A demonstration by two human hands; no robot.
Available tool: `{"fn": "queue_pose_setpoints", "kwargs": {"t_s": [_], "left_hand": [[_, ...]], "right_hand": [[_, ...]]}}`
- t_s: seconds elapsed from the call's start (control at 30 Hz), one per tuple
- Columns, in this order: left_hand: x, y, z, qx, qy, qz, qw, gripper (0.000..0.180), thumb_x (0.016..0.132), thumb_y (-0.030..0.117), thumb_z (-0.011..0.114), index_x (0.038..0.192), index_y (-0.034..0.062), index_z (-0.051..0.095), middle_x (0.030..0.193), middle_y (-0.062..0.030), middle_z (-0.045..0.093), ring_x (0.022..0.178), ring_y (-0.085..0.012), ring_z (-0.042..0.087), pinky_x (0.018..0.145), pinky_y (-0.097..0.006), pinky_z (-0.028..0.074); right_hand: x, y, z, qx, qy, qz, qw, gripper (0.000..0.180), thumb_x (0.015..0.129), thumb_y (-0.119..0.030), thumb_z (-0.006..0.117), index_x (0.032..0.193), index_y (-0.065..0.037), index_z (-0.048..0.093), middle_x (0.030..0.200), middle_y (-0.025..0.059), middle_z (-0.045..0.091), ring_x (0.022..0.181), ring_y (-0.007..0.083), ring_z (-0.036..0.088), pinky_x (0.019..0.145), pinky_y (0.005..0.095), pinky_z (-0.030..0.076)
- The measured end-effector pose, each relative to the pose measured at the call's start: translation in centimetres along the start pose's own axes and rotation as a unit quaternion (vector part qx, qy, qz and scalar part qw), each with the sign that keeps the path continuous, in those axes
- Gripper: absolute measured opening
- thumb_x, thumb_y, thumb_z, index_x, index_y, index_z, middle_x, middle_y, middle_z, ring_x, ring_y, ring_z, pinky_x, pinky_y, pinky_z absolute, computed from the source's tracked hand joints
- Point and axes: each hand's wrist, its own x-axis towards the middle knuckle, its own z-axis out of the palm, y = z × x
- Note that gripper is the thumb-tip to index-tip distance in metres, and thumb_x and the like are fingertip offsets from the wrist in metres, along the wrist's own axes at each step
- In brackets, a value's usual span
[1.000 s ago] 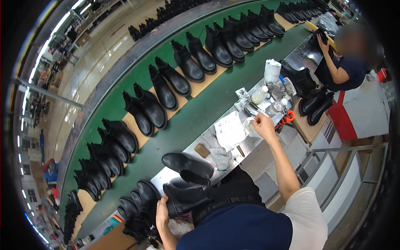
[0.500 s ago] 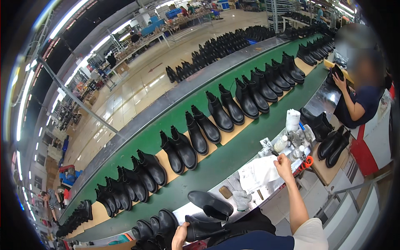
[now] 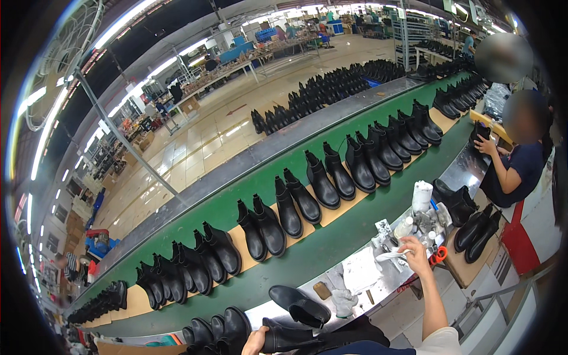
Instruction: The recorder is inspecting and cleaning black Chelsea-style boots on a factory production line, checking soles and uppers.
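The left hand (image 3: pixel 255 341) grips a black leather ankle boot (image 3: pixel 290 339) lying at the bench's (image 3: pixel 361 275) near edge. Farther right along the bench, the right hand (image 3: pixel 415 248) pinches a crumpled white cloth (image 3: pixel 390 255) among small bottles (image 3: pixel 404 227).

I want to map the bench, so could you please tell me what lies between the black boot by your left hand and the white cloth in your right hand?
In the head view, between the black boot and the white cloth lie a small brown block, a crumpled grey rag and a white sheet.

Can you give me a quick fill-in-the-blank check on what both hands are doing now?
The left hand grips a black leather ____ lying at the bench's near edge.
The right hand holds a white ____ beside the small bottles.
Pairs of black boots ride on a ____ conveyor belt.
Missing words: boot; cloth; green
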Motion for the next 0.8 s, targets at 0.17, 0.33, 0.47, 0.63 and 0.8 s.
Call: {"fn": "queue_pose_setpoints", "kwargs": {"t_s": [0.17, 0.33, 0.47, 0.63, 0.8], "left_hand": [[1.4, 0.1, -0.8, -0.013, 0.005, 0.010, 1.000, 0.044, 0.084, 0.037, 0.042, 0.101, -0.0009, 0.059, 0.067, -0.0133, 0.061, 0.047, -0.0252, 0.058, 0.036, -0.039, 0.045], [1.7, -0.5, -0.6, -0.035, 0.011, 0.017, 0.999, 0.044, 0.084, 0.037, 0.043, 0.100, -0.0012, 0.059, 0.067, -0.0131, 0.060, 0.047, -0.0251, 0.058, 0.037, -0.039, 0.046], [2.1, -0.5, -0.6, -0.039, 0.009, 0.017, 0.999, 0.044, 0.084, 0.037, 0.043, 0.099, -0.0014, 0.059, 0.067, -0.0130, 0.060, 0.047, -0.0250, 0.058, 0.037, -0.039, 0.046], [2.6, -1.0, -1.0, -0.041, 0.005, 0.013, 0.999, 0.044, 0.084, 0.037, 0.043, 0.099, -0.0017, 0.058, 0.067, -0.0128, 0.060, 0.047, -0.0249, 0.058, 0.037, -0.039, 0.046], [2.7, -1.8, -0.4, -0.052, -0.004, 0.003, 0.999, 0.043, 0.085, 0.036, 0.043, 0.098, -0.0019, 0.058, 0.067, -0.0126, 0.060, 0.048, -0.0248, 0.058, 0.037, -0.039, 0.047]], "right_hand": [[2.4, 6.6, 2.9, 0.399, 0.119, 0.141, 0.898, 0.028, 0.073, 0.006, 0.037, 0.089, -0.003, 0.058, 0.080, 0.0064, 0.057, 0.068, 0.0143, 0.055, 0.063, 0.0265, 0.045], [7.6, 12.9, 1.6, 0.205, 0.168, 0.224, 0.938, 0.030, 0.087, -0.011, 0.049, 0.114, 0.002, 0.054, 0.071, 0.0089, 0.062, 0.054, 0.0142, 0.060, 0.046, 0.0288, 0.045], [8.8, 15.7, 2.4, 0.180, 0.046, 0.282, 0.941, 0.031, 0.090, -0.014, 0.043, 0.113, -0.001, 0.059, 0.070, 0.0126, 0.065, 0.051, 0.0160, 0.061, 0.042, 0.0284, 0.042], [4.5, 12.7, 4.7, 0.264, 0.064, 0.207, 0.940, 0.037, 0.088, -0.002, 0.036, 0.121, -0.003, 0.053, 0.083, 0.0122, 0.065, 0.060, 0.0143, 0.062, 0.048, 0.0256, 0.045], [-4.4, 4.8, 6.9, -0.026, 0.107, -0.031, 0.993, 0.059, 0.069, 0.009, 0.040, 0.127, -0.001, 0.043, 0.114, 0.0254, 0.048, 0.110, 0.0432, 0.047, 0.094, 0.0430, 0.038]]}}
